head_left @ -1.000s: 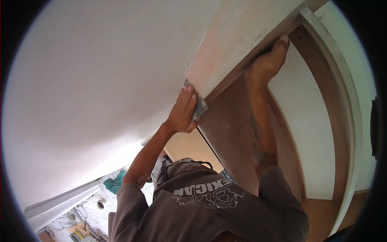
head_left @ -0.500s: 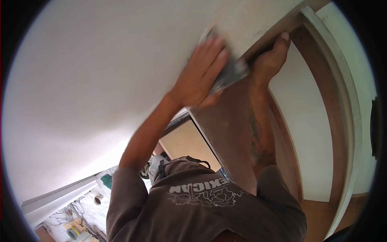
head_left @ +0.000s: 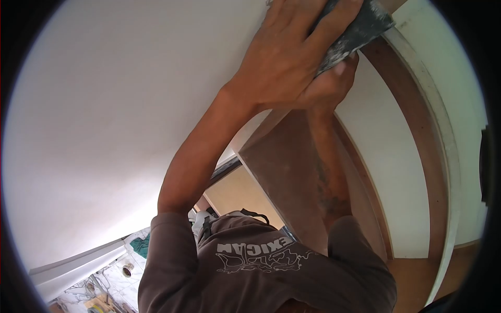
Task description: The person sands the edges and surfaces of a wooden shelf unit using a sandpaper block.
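My left hand lies over a dark grey piece of sandpaper smeared with white dust. Its fingers are pressed along the sheet, at the top edge of the large white surface. Just below it, my right hand is closed with its thumb up, around the edge of the brown wooden frame. The left hand and sandpaper partly cover the right hand and the edge it grips. Both forearms reach upward from my brown shirt.
To the right, a pale strip curves beside the frame, with a white panel inside it. A brown board stands below my hands. At lower left, a marble-patterned floor holds scattered items and a green cloth.
My left hand and the sandpaper have moved up and to the right along the edge, now overlapping my right hand. The right hand appears slightly lower and further left in view.
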{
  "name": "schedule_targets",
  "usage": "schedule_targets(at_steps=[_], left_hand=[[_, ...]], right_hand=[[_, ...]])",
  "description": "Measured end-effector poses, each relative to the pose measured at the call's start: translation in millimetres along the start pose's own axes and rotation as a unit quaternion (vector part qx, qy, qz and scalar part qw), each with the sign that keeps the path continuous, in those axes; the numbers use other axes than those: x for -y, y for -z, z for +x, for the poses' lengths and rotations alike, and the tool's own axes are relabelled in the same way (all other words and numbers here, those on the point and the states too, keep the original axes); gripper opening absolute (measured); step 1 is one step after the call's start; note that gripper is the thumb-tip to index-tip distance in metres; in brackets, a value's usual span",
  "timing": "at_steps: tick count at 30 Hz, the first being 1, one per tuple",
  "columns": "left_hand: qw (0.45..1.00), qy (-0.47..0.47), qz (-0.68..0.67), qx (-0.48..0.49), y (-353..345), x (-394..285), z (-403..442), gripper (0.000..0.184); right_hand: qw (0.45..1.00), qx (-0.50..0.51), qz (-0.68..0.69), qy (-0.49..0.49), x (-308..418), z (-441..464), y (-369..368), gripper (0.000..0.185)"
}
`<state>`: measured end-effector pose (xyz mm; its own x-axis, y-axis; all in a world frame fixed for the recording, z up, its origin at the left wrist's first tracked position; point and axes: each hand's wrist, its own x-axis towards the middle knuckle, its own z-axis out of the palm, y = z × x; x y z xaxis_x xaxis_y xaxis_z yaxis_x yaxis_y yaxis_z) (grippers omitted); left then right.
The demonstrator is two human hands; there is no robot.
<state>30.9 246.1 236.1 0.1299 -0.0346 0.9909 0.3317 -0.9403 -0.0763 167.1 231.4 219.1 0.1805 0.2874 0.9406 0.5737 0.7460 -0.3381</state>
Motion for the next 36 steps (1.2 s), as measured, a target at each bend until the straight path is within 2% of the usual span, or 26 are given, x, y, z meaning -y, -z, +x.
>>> schedule_targets(at_steps=[1, 3, 5, 7, 10, 12, 14, 16, 19, 20, 21, 23, 24, 26, 29, 30, 34, 36], left_hand=[[1.000, 0.005, -0.001, -0.004, -1.9, 3.2, -3.9, 0.077], [0.998, 0.050, -0.004, 0.034, 2.7, -18.6, -55.0, 0.080], [0.987, 0.134, -0.012, 0.085, 0.6, -46.7, -141.9, 0.080], [0.981, 0.165, -0.004, 0.102, -8.1, -70.3, -223.0, 0.082], [0.981, 0.164, 0.001, 0.101, -9.8, -74.1, -217.1, 0.083], [0.984, 0.155, 0.001, 0.083, -5.3, -60.7, -166.8, 0.081], [0.994, 0.091, 0.010, 0.052, 2.1, -38.1, -85.1, 0.081], [0.997, 0.020, 0.036, 0.072, 10.6, -19.5, -16.6, 0.082], [0.999, 0.012, 0.019, 0.039, 4.8, 4.6, -5.0, 0.079], [0.999, 0.020, 0.015, 0.040, 4.1, 7.3, -9.6, 0.079], [0.997, 0.044, 0.014, 0.061, 3.4, -0.7, -38.9, 0.081], [0.989, 0.104, 0.017, 0.100, 2.5, -27.9, -113.8, 0.083], [0.982, 0.146, 0.020, 0.120, -0.5, -42.3, -163.9, 0.083], [0.978, 0.164, -0.008, 0.128, -7.9, -67.9, -250.8, 0.084], [0.977, 0.187, -0.026, 0.102, -7.9, -74.0, -231.7, 0.081], [0.981, 0.170, -0.022, 0.090, -10.5, -68.2, -218.9, 0.080], [0.997, 0.060, -0.009, 0.043, 4.0, -21.5, -57.2, 0.079], [0.999, 0.026, -0.009, 0.027, 6.5, -13.1, -17.0, 0.080]], right_hand=[[0.999, 0.002, -0.027, 0.045, -11.3, -1.5, -5.0, 0.044], [0.999, -0.005, -0.009, 0.032, -9.7, 2.2, -1.1, 0.042], [0.993, -0.017, 0.081, -0.085, 0.3, 4.7, -1.2, 0.040], [0.986, -0.024, 0.096, -0.134, 9.8, 3.1, -0.8, 0.040], [0.982, -0.022, 0.098, -0.158, 21.6, 3.5, 4.6, 0.040], [0.983, -0.028, 0.107, -0.146, 22.4, 6.4, 1.1, 0.042], [0.984, -0.036, 0.122, -0.127, 15.4, 4.5, -1.2, 0.046], [0.997, -0.012, 0.048, -0.060, 6.1, -4.3, -1.0, 0.049], [1.000, 0.005, -0.003, 0.003, -5.6, -5.6, -8.8, 0.049], [1.000, 0.003, 0.009, -0.021, -4.3, -4.5, -10.5, 0.049], [0.999, 0.000, 0.021, -0.044, -3.1, -3.2, -12.3, 0.048], [0.984, -0.020, 0.088, -0.154, 10.7, 3.9, -9.3, 0.046], [0.982, -0.025, 0.087, -0.164, 14.0, 5.2, -7.3, 0.045], [0.978, -0.030, 0.084, -0.186, 19.5, 0.5, -0.1, 0.043], [0.986, -0.025, 0.072, -0.145, 11.9, 1.0, 2.9, 0.042], [0.986, -0.027, 0.076, -0.143, 12.0, 0.6, 2.2, 0.042], [0.993, -0.022, 0.054, -0.106, 10.0, -4.3, -1.0, 0.044], [0.995, -0.015, 0.045, -0.083, 5.5, -5.5, -1.2, 0.045]])
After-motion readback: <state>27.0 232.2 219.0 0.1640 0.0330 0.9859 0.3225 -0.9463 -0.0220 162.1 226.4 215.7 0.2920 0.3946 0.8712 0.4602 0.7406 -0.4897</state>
